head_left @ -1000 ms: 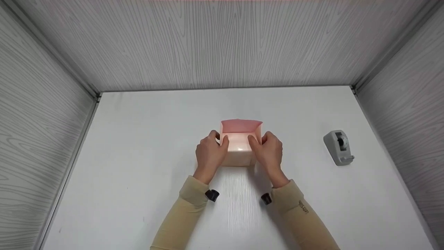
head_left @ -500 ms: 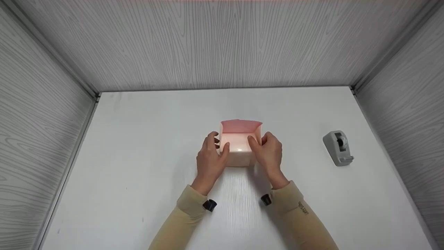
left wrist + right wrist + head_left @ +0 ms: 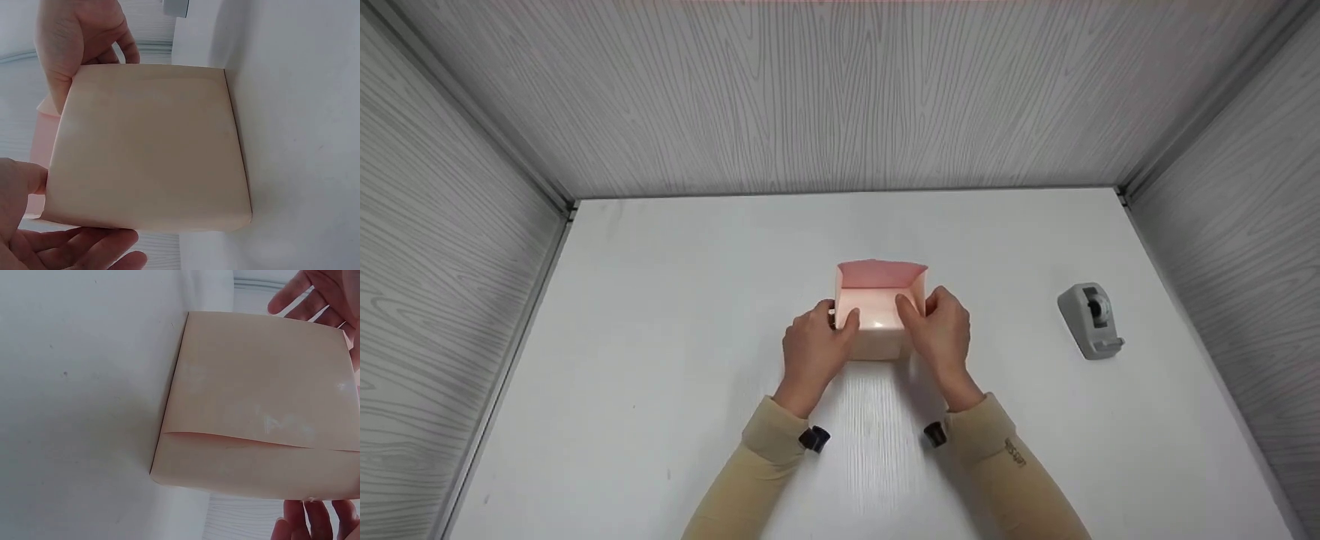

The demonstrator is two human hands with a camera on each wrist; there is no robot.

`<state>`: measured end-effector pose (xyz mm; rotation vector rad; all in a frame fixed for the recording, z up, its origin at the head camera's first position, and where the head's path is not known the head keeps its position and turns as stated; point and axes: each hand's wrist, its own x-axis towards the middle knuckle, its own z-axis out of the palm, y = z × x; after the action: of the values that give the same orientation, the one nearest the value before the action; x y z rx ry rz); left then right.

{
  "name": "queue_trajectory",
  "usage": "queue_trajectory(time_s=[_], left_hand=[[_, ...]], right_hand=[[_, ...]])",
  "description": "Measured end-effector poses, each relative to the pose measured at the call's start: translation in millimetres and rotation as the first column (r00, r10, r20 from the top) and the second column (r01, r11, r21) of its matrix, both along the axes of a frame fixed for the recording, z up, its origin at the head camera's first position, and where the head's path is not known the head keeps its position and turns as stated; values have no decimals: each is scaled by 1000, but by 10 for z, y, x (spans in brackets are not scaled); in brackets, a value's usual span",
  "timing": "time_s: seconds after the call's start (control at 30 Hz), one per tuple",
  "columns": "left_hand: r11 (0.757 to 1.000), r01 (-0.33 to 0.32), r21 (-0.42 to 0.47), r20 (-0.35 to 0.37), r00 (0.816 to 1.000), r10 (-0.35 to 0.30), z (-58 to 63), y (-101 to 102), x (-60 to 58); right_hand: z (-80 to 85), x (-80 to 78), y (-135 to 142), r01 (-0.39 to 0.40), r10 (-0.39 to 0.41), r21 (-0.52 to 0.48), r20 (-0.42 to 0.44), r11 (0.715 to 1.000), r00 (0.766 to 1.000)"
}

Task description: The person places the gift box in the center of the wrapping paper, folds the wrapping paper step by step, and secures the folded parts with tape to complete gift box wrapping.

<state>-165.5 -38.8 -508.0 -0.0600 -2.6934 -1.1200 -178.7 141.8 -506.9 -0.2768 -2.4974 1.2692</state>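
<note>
A pale pink paper box (image 3: 877, 345), open at the top, stands upright on the table between the hands. My left hand (image 3: 814, 352) holds its left side, thumb at the near rim and fingers along the outer wall. On the right side my right hand (image 3: 945, 330) grips the box, its thumb over the near rim and its fingers partly hidden behind the wall. The smooth near wall (image 3: 149, 146) fills the left wrist view. An overlapping paper seam (image 3: 236, 439) gapes slightly along that wall in the right wrist view.
A grey tape dispenser (image 3: 1089, 321) with a roll in it stands on the white table (image 3: 660, 337), to the right of the box. Wood-grain panels (image 3: 840, 97) enclose the table at the back and on both sides.
My left hand has slid slightly down the box's left side; its fingers spread away, then came back in against the wall. The right hand and the box have hardly moved.
</note>
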Motion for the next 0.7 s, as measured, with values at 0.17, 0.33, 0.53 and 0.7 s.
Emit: queue_trajectory(time_s=[0.17,0.33,0.53,0.7], left_hand=[[1000,3,-11,13,1000,-3,23,-11,-17],[1000,14,-9,17,1000,-14,20,-20,-21],[1000,2,-2,20,1000,-2,9,-22,-15],[1000,4,4,25,1000,-4,8,-24,-16]], right_hand=[[-5,22,47,-51,51,11,-8,999,999],[42,89,144,-107,107,-15,1,994,994],[111,197,195,-117,118,-5,21,993,993],[111,229,195,-120,120,-11,-30,993,992]])
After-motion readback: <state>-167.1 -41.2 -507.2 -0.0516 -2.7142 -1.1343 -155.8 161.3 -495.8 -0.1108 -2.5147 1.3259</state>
